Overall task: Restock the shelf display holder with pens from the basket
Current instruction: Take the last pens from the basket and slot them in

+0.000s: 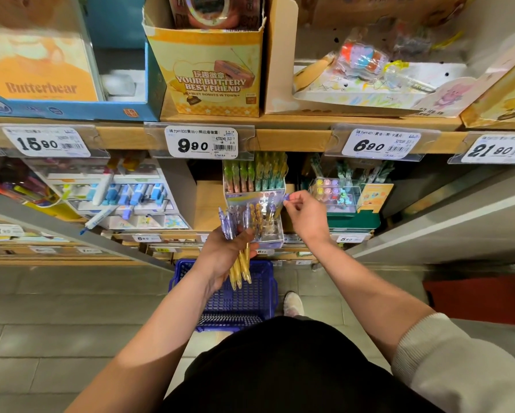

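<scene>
Wooden shelf (292,138) with price tags. Blue basket (235,305) sits on the floor below the hands, and the clear display holder (272,231) stands on the lower shelf, partly filled. Left hand (220,257), fingers curled, grips a bundle of purple and yellow pens (240,269) just in front of the holder; right hand (305,216) pinches one purple pen (285,198) by its top at the holder's upper right edge.

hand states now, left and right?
Left hand: gripping a bundle of pens.
Right hand: pinching one purple pen at the display holder.
</scene>
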`<state>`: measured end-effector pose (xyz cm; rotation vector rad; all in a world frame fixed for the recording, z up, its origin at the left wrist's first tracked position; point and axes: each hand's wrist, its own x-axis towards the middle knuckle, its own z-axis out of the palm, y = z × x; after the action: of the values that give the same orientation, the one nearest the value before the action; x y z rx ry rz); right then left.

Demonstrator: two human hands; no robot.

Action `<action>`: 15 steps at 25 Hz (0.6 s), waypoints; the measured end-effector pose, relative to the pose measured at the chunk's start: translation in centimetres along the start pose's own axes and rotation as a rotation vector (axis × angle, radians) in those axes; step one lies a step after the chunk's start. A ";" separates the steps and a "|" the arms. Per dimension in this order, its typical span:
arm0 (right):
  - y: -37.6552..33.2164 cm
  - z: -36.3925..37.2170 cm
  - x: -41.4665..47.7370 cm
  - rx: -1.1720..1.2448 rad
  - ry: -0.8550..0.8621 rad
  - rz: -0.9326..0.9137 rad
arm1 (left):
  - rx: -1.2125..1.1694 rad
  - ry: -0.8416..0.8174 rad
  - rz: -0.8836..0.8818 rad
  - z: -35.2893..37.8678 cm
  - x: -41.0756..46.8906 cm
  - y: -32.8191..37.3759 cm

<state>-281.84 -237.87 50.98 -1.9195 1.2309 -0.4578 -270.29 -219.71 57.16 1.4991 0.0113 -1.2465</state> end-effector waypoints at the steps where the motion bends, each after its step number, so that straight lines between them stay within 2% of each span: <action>1: 0.2 0.3 0.1 -0.037 -0.017 -0.002 | -0.001 0.006 0.000 -0.1 0.0 0.0; 6: 0.9 1.4 0.6 -0.187 -0.152 0.017 | 0.010 0.016 0.005 -0.4 -0.4 0.1; 11: 0.5 1.4 0.8 -0.179 -0.206 0.147 | 0.040 0.011 0.036 -0.6 -0.7 0.2; 13: 0.1 0.6 0.4 -0.230 -0.285 0.253 | 0.038 0.006 0.025 -0.5 -0.6 0.1; 15: -0.6 -0.6 -0.5 -0.275 -0.405 0.264 | 0.035 -0.003 0.008 -0.5 -0.4 0.1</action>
<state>-282.14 -237.56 51.84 -1.9109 1.2933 0.2415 -270.08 -219.17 57.43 1.5263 -0.0186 -1.2482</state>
